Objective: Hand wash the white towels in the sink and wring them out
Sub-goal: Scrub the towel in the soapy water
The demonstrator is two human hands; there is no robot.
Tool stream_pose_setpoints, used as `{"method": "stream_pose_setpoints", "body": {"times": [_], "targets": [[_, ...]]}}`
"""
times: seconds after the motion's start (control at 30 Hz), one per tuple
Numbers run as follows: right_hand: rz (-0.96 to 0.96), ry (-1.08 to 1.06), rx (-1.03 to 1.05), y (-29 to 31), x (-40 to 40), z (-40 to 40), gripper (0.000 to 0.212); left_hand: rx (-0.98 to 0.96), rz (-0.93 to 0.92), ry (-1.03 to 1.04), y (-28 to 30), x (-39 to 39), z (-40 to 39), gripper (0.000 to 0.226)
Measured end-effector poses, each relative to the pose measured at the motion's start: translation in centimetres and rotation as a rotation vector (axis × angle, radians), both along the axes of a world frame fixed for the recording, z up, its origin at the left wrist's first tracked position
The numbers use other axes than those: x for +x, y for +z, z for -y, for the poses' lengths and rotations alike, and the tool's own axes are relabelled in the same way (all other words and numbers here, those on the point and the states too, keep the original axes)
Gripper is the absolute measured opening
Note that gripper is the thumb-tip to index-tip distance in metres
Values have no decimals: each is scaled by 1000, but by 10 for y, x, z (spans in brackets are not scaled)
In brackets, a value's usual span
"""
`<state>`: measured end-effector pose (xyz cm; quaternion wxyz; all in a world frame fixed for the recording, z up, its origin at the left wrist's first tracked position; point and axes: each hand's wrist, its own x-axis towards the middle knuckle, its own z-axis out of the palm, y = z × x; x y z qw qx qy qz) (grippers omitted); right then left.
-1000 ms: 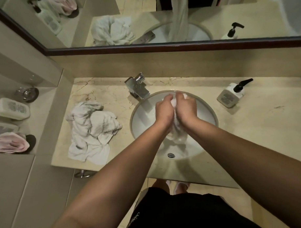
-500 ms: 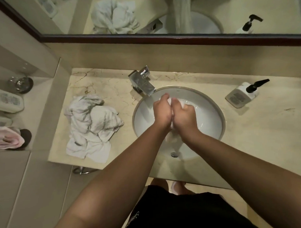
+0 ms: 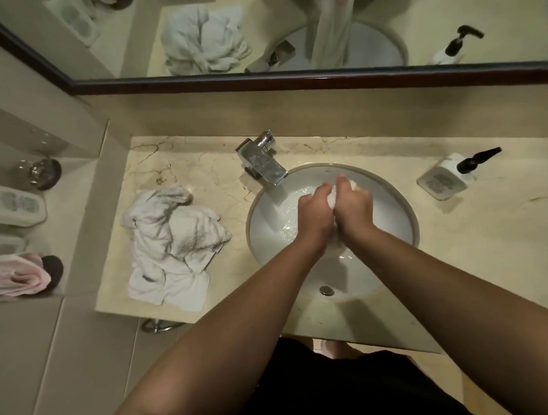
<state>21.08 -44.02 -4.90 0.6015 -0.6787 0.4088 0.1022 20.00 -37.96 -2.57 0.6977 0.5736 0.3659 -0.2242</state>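
Note:
Over the round white sink (image 3: 400,215), my left hand (image 3: 313,212) and my right hand (image 3: 355,206) are pressed side by side, both gripping one bunched white towel (image 3: 332,196). Only a small strip of that towel shows between and above my knuckles; the rest is hidden under my hands. The mirror shows the towel hanging down in a long twist. Drops of water glisten on the basin wall left of my hands. A heap of several crumpled white towels (image 3: 171,242) lies on the marble counter left of the sink.
A chrome faucet (image 3: 261,161) stands at the sink's back left rim. A white pump bottle (image 3: 452,178) lies on the counter at the right. The drain (image 3: 327,290) sits near the front of the basin. Left shelf holds bottles, a glass and a pink cloth (image 3: 17,275).
My hands stayed clasped on the towel and dropped slightly lower into the basin, with the right hand turning against the left. Less towel hangs in view below my hands.

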Motion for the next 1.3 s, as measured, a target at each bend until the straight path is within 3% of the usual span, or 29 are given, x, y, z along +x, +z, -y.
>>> {"method": "stream_pose_setpoints", "body": {"times": [0.13, 0.3, 0.5, 0.67, 0.8, 0.9, 1.03, 1.2, 1.3], "targets": [[29, 131, -49, 9, -21, -21, 56, 79, 11, 13, -11, 11, -12, 30], [-4, -41, 3, 3, 4, 8, 42, -21, 7, -21, 2, -1, 7, 29], [41, 76, 15, 4, -25, -9, 62, 72, 6, 53, -6, 6, 1, 30], [21, 2, -98, -18, -16, 17, 48, 109, 5, -177, -21, -13, 9, 42], [-46, 82, -85, -41, -22, 24, 40, 256, -19, -331, -47, -4, 0, 45], [-141, 63, 31, -69, -12, 40, 41, 335, -38, -389, -75, 11, -13, 34], [-244, 73, 80, -104, 7, 63, 19, 397, -144, -418, -121, 32, -31, 20], [-222, 99, 92, -147, 31, 85, 54, 429, -108, -358, -160, 63, -40, 31], [-220, 247, 18, -167, 33, 91, 51, 423, -93, -424, -187, 68, -44, 33]]}}
